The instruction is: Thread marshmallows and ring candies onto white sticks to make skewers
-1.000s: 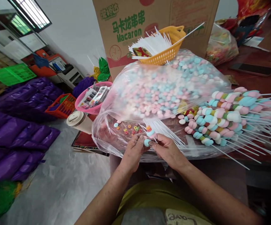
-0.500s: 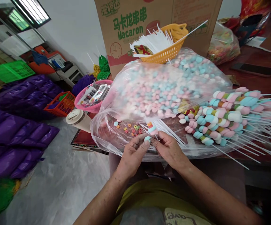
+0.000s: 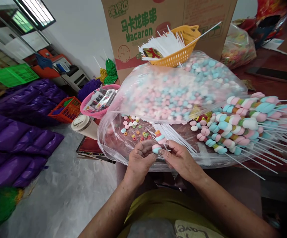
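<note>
On the table (image 3: 269, 86), the cardboard box (image 3: 168, 13) stands along the far edge, perhaps as a backstop for the big clear bag (image 3: 158, 89) of marshmallows, which lies in front of it within easy reach. The heap of filled skewers (image 3: 242, 124) lies towards the right edge, sticks pointing outward, probably to keep the soft heads together. The yellow basket (image 3: 175, 59) of white sticks tilts on the bag, likely for want of flat room. By the near edge, the left hand (image 3: 138, 160) is nearly closed, pinching a pink-and-blue marshmallow (image 3: 155, 148); the right hand (image 3: 180, 158), fingers curled in, has its thumb at that piece and seems to steady the part-filled skewer (image 3: 160, 138), whose head rises just beyond the fingers. Loose sticks (image 3: 172, 135) fan out behind, seemingly ready to pick up.

Counted: one box, one big marshmallow bag, one yellow basket, one pink basket (image 3: 101, 114) and one lidded cup (image 3: 84, 127) by the left edge, one phone (image 3: 272, 73) towards the right, one part-filled skewer. The filled skewers number over ten, but overlap too much for exactness; so do the loose sticks. Small rings (image 3: 145, 135) number around a dozen.
</note>
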Motion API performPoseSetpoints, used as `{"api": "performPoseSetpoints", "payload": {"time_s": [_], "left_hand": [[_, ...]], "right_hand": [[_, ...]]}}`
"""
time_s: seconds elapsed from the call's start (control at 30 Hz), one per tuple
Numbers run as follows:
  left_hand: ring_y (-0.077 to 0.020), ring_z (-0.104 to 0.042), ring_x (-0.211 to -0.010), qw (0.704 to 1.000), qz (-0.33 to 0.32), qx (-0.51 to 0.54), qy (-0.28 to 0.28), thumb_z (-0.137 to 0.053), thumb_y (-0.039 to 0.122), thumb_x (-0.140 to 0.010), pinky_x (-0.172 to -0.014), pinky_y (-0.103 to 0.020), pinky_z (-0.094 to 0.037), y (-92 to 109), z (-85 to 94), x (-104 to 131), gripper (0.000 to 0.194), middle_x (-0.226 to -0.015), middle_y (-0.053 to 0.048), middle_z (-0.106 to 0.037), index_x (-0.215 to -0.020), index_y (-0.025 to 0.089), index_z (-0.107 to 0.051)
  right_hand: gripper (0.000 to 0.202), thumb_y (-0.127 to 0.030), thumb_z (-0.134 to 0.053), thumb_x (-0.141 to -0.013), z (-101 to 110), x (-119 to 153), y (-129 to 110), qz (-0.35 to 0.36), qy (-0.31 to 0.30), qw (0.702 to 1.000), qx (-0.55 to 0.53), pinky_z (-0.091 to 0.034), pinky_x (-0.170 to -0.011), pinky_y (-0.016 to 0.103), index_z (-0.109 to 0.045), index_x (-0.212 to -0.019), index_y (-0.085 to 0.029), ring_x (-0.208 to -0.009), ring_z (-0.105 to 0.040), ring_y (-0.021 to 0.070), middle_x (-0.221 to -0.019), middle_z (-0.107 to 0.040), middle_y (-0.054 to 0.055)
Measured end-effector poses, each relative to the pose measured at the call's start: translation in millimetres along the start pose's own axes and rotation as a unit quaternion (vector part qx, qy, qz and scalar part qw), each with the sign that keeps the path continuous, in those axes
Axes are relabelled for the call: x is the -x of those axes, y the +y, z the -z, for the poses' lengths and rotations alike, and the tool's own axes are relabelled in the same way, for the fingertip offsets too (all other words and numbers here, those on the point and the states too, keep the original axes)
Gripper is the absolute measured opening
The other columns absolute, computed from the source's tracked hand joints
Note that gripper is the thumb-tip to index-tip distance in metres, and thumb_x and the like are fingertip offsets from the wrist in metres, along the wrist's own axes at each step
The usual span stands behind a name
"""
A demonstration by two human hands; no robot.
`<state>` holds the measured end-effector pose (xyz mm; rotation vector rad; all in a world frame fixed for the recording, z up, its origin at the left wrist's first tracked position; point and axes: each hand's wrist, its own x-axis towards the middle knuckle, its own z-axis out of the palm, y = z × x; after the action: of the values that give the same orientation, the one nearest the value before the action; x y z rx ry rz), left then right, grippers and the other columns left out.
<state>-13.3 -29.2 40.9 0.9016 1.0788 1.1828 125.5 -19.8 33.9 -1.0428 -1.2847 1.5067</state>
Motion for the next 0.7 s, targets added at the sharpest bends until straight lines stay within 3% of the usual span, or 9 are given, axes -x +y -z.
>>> {"api": "performPoseSetpoints", "payload": {"time_s": [0.07,0.23,0.43,0.5,0.57,0.7], "left_hand": [[-0.0159,-0.062,-0.083,1.000,0.020,0.000,-0.013,-0.073,0.017,-0.063,-0.079,-0.028,-0.047,0.5,1.7,1.0,0.028,-0.090,-0.005,-0.070,-0.090,0.016,-0.067],[-0.0160,-0.062,-0.081,0.998,0.030,-0.004,-0.056,-0.074,0.019,-0.062,-0.075,-0.028,-0.049,3.8,5.3,-0.3,0.034,-0.092,-0.005,-0.069,-0.095,0.017,-0.068],[-0.0138,-0.060,-0.078,0.992,-0.012,-0.100,-0.082,-0.071,0.021,-0.066,-0.074,-0.025,-0.048,3.7,5.0,-3.1,0.024,-0.085,-0.003,-0.069,-0.090,0.016,-0.070],[-0.0127,-0.060,-0.070,0.994,-0.015,-0.097,-0.045,-0.072,0.022,-0.065,-0.069,-0.025,-0.049,0.6,6.2,-4.7,0.023,-0.078,-0.002,-0.068,-0.086,0.015,-0.070],[-0.0121,-0.060,-0.062,0.998,-0.001,-0.061,0.003,-0.073,0.024,-0.062,-0.063,-0.026,-0.050,-1.7,8.7,-7.7,0.023,-0.070,-0.001,-0.067,-0.082,0.014,-0.069],[-0.0142,-0.062,-0.061,0.997,0.019,0.006,0.079,-0.076,0.024,-0.056,-0.064,-0.031,-0.053,-0.7,14.9,-15.2,0.026,-0.068,-0.001,-0.066,-0.078,0.013,-0.066]], "right_hand": [[0.029,-0.043,-0.056,-0.077,0.5,0.1,4.3,-0.004,0.006,1.000,-0.021,-0.025,-0.041,0.020,-0.056,-0.095,-0.019,-0.046,-0.029,0.0049,-0.063,-0.045,-0.006],[0.029,-0.043,-0.058,-0.077,3.1,1.2,10.5,-0.027,-0.009,0.995,-0.094,-0.022,-0.037,0.020,-0.054,-0.093,-0.019,-0.040,-0.026,0.0029,-0.059,-0.039,-0.008],[0.028,-0.044,-0.059,-0.075,-0.4,-1.8,12.8,-0.069,-0.031,0.985,-0.156,-0.017,-0.037,0.019,-0.049,-0.079,-0.018,-0.038,-0.020,0.0027,-0.050,-0.029,-0.011],[0.027,-0.045,-0.056,-0.078,1.1,-1.1,8.5,-0.059,-0.023,0.993,-0.104,-0.018,-0.037,0.020,-0.049,-0.081,-0.019,-0.038,-0.021,0.0036,-0.051,-0.029,-0.010],[0.024,-0.043,-0.049,-0.082,5.5,3.7,1.8,-0.022,0.006,1.000,0.014,-0.023,-0.041,0.021,-0.049,-0.078,-0.019,-0.042,-0.027,0.0055,-0.053,-0.033,-0.009],[0.032,-0.034,-0.035,-0.089,15.6,25.0,-5.6,0.052,-0.003,0.960,0.276,-0.031,-0.052,0.023,-0.040,-0.061,-0.020,-0.054,-0.039,0.0096,-0.055,-0.043,-0.003]]}}
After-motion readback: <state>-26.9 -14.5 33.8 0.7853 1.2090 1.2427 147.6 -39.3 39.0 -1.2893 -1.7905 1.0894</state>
